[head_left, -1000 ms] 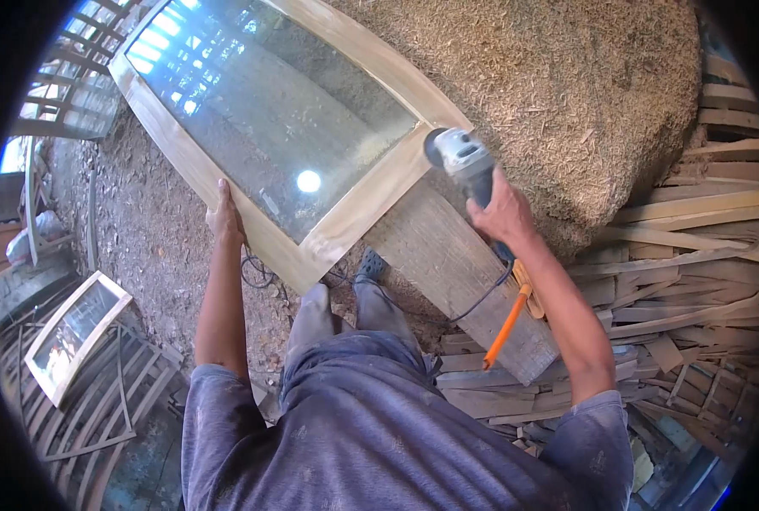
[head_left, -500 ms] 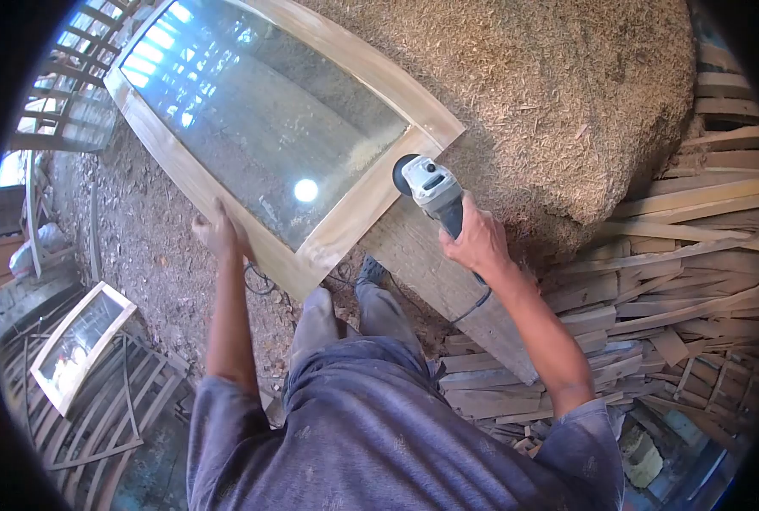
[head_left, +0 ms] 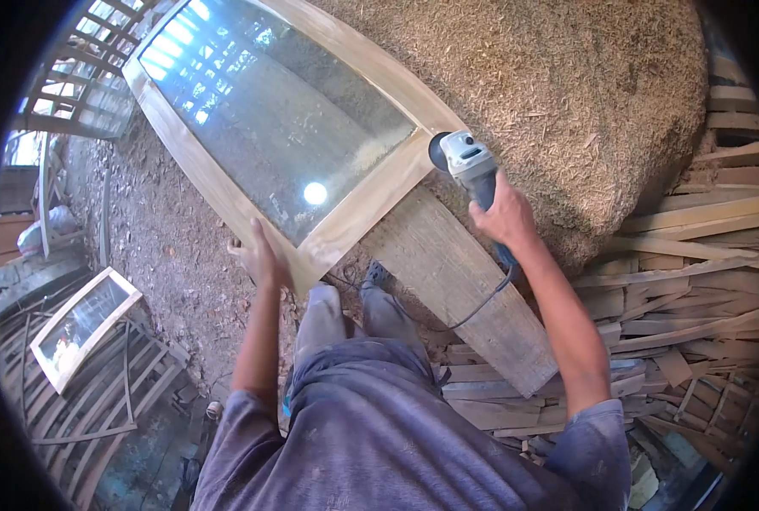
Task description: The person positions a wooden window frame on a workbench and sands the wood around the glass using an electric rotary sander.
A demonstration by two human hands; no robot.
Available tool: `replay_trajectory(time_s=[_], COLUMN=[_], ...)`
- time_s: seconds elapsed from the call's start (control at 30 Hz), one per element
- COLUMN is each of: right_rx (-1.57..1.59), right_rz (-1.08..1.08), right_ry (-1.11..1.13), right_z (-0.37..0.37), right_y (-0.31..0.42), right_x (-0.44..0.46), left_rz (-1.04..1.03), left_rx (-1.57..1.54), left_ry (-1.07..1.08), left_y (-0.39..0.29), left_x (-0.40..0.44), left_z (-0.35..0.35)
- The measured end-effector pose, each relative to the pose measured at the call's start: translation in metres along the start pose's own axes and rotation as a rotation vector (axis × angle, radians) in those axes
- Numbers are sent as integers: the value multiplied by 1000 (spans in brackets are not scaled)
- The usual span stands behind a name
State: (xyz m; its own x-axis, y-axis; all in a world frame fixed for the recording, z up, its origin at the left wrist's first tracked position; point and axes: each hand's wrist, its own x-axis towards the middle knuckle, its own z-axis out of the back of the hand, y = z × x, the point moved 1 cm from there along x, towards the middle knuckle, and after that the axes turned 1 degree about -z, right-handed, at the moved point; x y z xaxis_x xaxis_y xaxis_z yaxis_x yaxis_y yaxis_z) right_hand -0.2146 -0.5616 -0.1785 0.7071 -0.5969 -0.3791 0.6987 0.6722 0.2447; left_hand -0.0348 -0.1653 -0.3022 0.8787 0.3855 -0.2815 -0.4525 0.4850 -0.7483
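Note:
My right hand (head_left: 509,215) is wrapped around the body of an angle grinder (head_left: 468,158), its dark disc (head_left: 438,152) at the near right corner of a wooden frame (head_left: 373,205). Whether the disc touches the wood I cannot tell. A glass pane (head_left: 286,119) fills the pale frame and reflects bright light. My left hand (head_left: 264,260) grips the frame's left side near its lower corner, thumb on the outer side. The grinder's cord (head_left: 488,300) loops down from its rear end over a wooden plank (head_left: 460,281).
A large heap of wood shavings (head_left: 550,94) rises beyond the frame. Stacked wood offcuts (head_left: 686,281) lie at the right. On slats (head_left: 111,400) at the lower left rests a smaller glazed frame (head_left: 86,328). My feet are close to the frame's near corner.
The grinder in my right hand has moved right along the frame's near rail to its corner. My left hand has slid down the left side, nearer the lower corner. The view has shifted slightly.

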Motion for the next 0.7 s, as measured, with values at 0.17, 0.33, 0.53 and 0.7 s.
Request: replay_trajectory(time_s=[0.17, 0.33, 0.53, 0.7], right_rx=[-31, -47, -30, -53], right_rz=[61, 130, 86, 31], right_ry=[13, 183, 15, -9], right_z=[-8, -6, 11, 24], right_y=[15, 35, 7, -10], right_x=[-7, -26, 9, 31], left_rz=[26, 20, -13, -38], left_rx=[-118, -216, -261, -267], left_ry=[157, 160, 155, 173], left_y=[-6, -1, -1, -3], left_x=[31, 32, 34, 33], left_z=[-7, -12, -15, -12])
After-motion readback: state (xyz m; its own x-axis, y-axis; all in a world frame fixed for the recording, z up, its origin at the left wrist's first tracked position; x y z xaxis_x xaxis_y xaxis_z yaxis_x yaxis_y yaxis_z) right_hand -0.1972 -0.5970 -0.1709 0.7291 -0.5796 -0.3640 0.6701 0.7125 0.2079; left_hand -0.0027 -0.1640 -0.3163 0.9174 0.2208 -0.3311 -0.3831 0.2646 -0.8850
